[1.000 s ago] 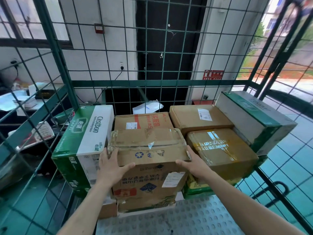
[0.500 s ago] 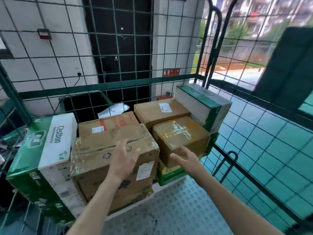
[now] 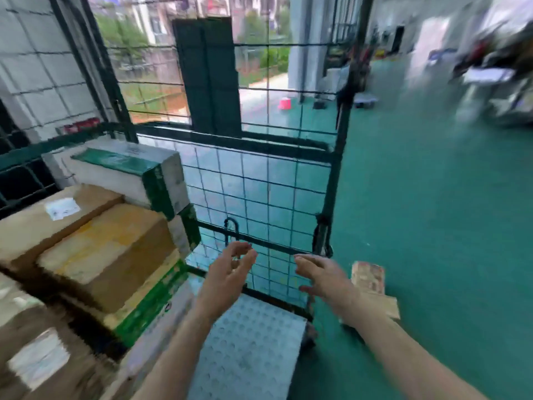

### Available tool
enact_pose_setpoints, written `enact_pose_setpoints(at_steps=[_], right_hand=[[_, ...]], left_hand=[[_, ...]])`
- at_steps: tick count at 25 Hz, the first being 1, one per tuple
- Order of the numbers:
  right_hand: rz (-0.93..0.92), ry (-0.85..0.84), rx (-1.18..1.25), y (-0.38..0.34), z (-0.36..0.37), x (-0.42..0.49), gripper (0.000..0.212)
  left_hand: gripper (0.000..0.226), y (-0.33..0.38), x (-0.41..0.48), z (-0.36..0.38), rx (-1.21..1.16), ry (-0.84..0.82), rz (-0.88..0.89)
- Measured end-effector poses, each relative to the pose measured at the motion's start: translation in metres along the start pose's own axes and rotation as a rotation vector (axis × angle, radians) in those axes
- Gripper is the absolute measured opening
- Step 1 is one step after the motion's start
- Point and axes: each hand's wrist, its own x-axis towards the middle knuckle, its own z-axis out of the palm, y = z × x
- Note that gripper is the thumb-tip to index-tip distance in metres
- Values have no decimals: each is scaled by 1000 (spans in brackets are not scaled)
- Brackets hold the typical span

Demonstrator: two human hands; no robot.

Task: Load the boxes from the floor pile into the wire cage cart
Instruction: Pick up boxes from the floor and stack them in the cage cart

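Green-painted metal wire forms the cage cart; its deck is pale studded metal plate. The brown box is matt cardboard under glossy tape. The green floor looks smooth, faintly glossy.

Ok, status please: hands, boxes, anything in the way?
Left hand, right hand: open, empty. Brown boxes stacked in cart. One floor box beyond right hand, nothing between.

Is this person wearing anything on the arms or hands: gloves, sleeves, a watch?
Nothing visible. The left hand and right hand are ungloved; the left forearm and right forearm are bare to the frame edge: no sleeve, watch or band. Blur hides any ring.
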Motion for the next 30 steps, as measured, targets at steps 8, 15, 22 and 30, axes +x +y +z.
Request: enact_pose_setpoints(at_steps=[8, 15, 22, 30], right_hand=[[46, 395, 143, 55, -240, -108, 16], [83, 729, 214, 101, -352, -217, 25], [168, 1106, 316, 139, -397, -304, 33], [165, 1522, 470, 157, -390, -367, 35]], left_hand=[[25, 88, 5, 256, -65, -385, 119], [39, 136, -20, 412, -126, -727, 155], [16, 172, -58, 544, -134, -1125, 217], [17, 214, -87, 631, -130, -1550, 353]])
